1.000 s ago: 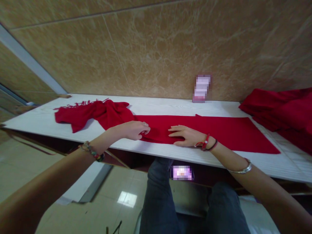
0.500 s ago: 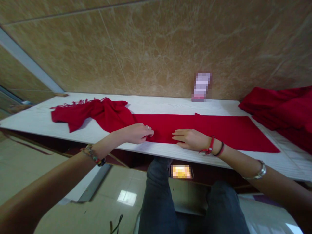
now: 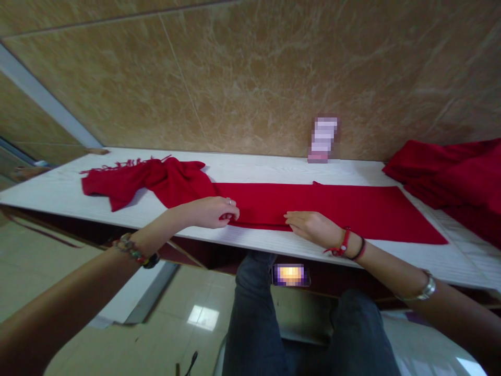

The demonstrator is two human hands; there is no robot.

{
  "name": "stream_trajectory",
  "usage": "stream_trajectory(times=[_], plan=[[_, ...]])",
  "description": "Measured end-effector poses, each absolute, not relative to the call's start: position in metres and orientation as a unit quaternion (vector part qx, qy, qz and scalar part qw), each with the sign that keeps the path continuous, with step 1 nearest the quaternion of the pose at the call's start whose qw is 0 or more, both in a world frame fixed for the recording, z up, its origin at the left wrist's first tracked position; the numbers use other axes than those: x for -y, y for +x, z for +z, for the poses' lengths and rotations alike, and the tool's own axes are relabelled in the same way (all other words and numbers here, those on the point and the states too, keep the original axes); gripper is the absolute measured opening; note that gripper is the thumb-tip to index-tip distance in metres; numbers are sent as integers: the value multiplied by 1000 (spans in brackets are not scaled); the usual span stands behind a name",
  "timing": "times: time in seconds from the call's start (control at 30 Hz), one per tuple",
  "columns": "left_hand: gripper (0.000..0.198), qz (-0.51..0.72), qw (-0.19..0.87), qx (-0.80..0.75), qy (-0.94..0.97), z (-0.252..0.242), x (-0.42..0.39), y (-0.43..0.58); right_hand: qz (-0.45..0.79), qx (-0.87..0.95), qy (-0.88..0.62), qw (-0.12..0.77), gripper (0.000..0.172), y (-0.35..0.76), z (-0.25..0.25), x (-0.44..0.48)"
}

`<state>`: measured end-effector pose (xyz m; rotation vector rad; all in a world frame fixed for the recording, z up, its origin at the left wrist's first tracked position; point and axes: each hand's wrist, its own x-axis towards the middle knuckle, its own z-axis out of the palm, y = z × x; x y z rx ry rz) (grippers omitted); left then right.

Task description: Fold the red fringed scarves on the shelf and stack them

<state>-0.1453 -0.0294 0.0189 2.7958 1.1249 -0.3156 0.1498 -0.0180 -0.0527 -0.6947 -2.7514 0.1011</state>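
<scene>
A red scarf (image 3: 262, 201) lies lengthwise along the white tabletop (image 3: 258, 168). Its left part is bunched up, with fringe showing, while the right part is spread flat to a slanted end. At the near edge of the flat part, my left hand (image 3: 213, 212) has its fingers curled closed on the cloth. My right hand (image 3: 313, 227) is closed on the same edge farther right, fingertips pressed together. Between the two hands a narrow strip along that edge stands slightly raised, with a dark line beneath it.
More red cloth (image 3: 450, 177) is heaped at the right end of the table. A blurred-out pinkish item (image 3: 323, 140) stands by the tiled wall (image 3: 250, 78). Below the table edge, a lit screen (image 3: 290, 274) shows near my knees.
Both hands have moved slightly apart along the near edge. The right fingers, spread flat before, are now closed on the cloth. The edge between the hands has lifted a little.
</scene>
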Motion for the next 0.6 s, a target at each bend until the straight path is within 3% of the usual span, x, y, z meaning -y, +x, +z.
stream_trajectory(times=[0.4,0.6], plan=[[13,-146,44,-361,920,13,27,-138,110,946,-261,157,23,150,-63,24],[27,-15,14,-398,917,-2,7,-109,101,928,-305,189,29,144,-50,21]])
